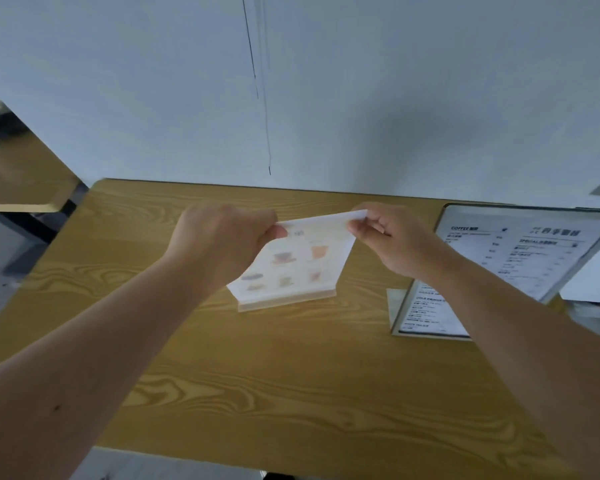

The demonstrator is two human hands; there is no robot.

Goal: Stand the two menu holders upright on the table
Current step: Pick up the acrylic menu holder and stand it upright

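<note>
Left fingers (278,232) and thumb are pinched together on the top left corner of the small menu holder (291,261); right fingertips (355,230) are pinched on its top right corner. Left hand (222,240) and right hand (392,240) thus clamp the upper edge from both ends, with bare forearms running back toward the camera. The small menu holder stands with its clear base on the wooden table (257,375), near the table's middle, its long axis running left to right and its printed face, showing cups, turned toward the camera; the sheet leans slightly back. Motion blur softens the pictures on it, so their detail cannot be read. Just right of it, the large menu holder (520,251) stands tilted back on the same table, text face toward the camera. The right forearm hides its lower middle, and its right edge is hard to make out. The white wall (326,98) rises directly behind the table's far edge.
</note>
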